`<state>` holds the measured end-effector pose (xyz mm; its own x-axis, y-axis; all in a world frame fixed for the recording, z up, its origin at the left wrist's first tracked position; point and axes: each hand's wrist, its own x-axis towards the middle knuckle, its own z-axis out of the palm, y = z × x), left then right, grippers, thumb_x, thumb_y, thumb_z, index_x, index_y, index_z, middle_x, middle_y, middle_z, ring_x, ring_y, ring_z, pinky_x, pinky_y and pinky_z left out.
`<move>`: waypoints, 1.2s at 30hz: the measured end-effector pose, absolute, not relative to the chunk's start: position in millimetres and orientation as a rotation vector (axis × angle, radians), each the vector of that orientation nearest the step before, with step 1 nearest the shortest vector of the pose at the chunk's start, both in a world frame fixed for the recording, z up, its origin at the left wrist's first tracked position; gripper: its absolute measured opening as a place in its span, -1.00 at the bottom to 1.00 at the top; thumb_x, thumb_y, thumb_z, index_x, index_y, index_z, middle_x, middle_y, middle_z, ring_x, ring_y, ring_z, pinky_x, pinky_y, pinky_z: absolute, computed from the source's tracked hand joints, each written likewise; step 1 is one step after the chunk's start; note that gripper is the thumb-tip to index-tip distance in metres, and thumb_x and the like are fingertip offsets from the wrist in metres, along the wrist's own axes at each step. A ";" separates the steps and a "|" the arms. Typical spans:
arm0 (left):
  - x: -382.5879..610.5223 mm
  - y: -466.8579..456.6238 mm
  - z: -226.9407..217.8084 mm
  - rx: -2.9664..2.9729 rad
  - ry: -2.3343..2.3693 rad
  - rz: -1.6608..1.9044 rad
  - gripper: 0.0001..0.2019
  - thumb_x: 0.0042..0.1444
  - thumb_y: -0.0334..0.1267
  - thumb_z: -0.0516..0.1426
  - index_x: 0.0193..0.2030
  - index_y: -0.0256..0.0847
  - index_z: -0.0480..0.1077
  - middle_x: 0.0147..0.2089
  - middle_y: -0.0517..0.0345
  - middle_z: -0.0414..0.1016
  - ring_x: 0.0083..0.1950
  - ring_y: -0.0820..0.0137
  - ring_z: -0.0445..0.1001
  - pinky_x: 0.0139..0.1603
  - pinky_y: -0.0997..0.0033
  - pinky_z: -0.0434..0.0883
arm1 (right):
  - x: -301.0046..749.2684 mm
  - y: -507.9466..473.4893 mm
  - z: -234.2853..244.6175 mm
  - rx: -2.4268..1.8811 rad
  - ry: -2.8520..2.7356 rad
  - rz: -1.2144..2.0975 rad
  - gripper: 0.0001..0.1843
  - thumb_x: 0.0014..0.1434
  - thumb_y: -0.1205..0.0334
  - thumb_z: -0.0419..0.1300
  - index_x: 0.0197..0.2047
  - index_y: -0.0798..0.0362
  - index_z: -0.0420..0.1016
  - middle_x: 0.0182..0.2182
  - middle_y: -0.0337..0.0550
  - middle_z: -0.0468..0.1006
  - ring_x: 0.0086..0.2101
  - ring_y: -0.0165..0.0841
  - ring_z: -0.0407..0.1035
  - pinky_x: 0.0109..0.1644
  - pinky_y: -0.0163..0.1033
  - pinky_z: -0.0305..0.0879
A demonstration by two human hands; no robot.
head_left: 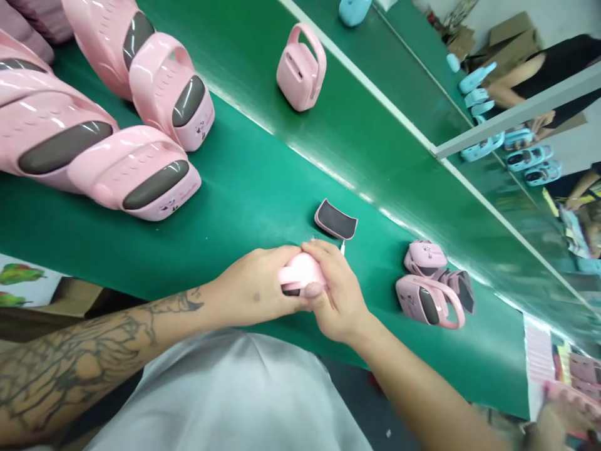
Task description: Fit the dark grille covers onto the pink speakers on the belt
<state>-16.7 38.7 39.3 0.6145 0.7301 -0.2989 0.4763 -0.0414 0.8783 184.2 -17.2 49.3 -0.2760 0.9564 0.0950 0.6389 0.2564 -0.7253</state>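
Note:
Both hands are wrapped round a small pink plastic device with a handle (300, 268), of which only the pink top and a bit of dark panel show. My left hand (258, 285) closes on it from the left, and my right hand (339, 291) grips its right side with the thumb lying across it. Just beyond the fingers lies a curved pink-edged piece with a dark face (336, 220). A thin white item (342, 248) pokes out beside my right hand, partly hidden.
Pink handled devices (162, 172) with dark panels crowd the left of the green table (244, 207). One more (301, 69) stands at the back. A small group (429, 300) sits to the right. Behind a white rail (436, 150), other people handle blue devices (528, 156).

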 end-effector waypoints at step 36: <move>-4.7 38.5 17.6 1.461 0.700 0.836 0.11 -0.07 -0.10 0.59 0.60 -0.01 0.21 0.60 -0.19 0.31 0.58 -0.18 0.32 0.58 -0.11 0.36 | 198.5 18.6 24.3 -1.361 -0.713 0.706 -0.09 0.50 -0.39 -0.30 -0.04 0.09 0.70 -0.30 0.02 0.78 -0.25 -0.09 0.71 -0.17 0.00 0.62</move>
<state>-4.7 38.5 17.6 0.5528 0.8288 0.0871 -0.0593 -0.0652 0.9961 198.5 18.6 24.3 0.6056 0.7946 0.0425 -0.0342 0.0793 -0.9963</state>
